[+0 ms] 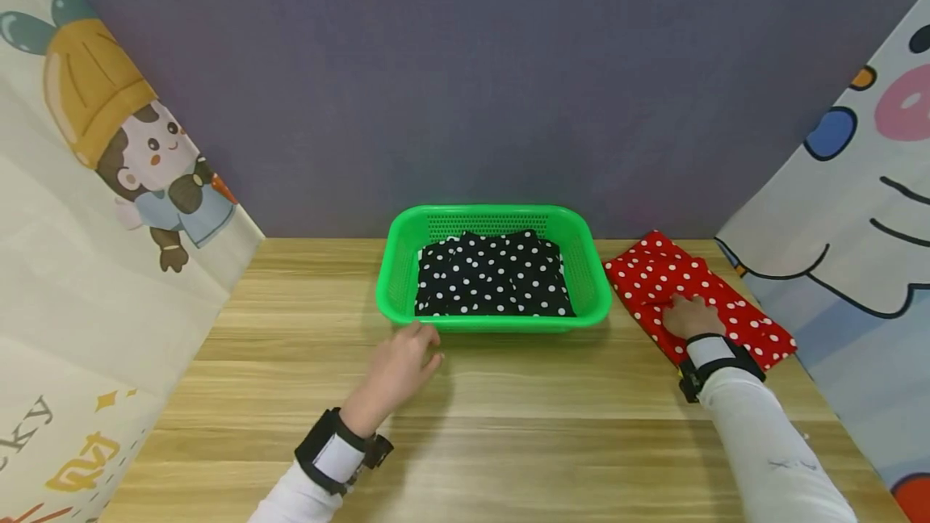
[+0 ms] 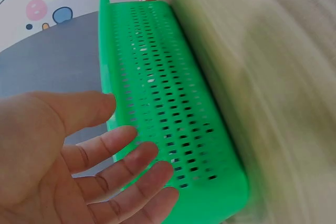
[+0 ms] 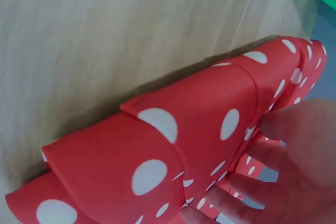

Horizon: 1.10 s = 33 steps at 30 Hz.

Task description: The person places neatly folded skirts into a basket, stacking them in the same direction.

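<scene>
A folded red cloth (image 1: pixel 661 265) with white dots lies on the table right of the basket. My right hand (image 1: pixel 693 319) rests on its middle, and in the right wrist view the fingertips (image 3: pixel 220 200) and thumb reach the crease of the red cloth (image 3: pixel 210 108). My left hand (image 1: pixel 398 361) is just in front of the green basket (image 1: pixel 494 324), near its front left corner. Its fingers (image 2: pixel 139 161) are loosely bent with nothing in them, overlapping the basket's side in the left wrist view. Inside the basket lies a folded black cloth (image 1: pixel 494 277) with white dots.
The wooden table (image 1: pixel 523 426) meets a dark grey panel (image 1: pixel 465 87) behind the basket. Printed sheets stand at the left (image 1: pixel 87 265) and right (image 1: pixel 835 208), the right one close to the red cloth's outer edge.
</scene>
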Available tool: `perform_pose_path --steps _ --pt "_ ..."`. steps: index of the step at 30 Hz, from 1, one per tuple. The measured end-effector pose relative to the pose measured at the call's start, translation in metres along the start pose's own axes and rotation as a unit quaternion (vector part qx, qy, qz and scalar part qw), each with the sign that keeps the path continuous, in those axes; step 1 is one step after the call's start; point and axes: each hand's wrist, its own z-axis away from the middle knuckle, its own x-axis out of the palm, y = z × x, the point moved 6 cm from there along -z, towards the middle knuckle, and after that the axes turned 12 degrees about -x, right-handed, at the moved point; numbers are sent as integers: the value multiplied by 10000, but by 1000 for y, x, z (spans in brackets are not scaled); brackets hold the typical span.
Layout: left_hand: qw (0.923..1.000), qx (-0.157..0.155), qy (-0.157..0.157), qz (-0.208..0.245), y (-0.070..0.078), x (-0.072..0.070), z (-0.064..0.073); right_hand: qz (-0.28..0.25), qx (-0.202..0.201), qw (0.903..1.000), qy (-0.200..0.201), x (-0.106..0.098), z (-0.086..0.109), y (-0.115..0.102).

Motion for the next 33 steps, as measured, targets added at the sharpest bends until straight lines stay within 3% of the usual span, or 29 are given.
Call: perform_pose_path --steps 8,19,24,33 --pt "9999 66 -5 159 0 10 6 85 -304 9995 -6 1 7 1" --pt "9995 201 -81 246 6 15 11 403 -1282 9908 138 5 27 -3" --pt "9993 276 -106 229 7 18 13 246 -1644 9859 183 9 35 -2" --pt "9981 472 -366 163 9 24 17 -347 -1885 9814 140 17 48 5"
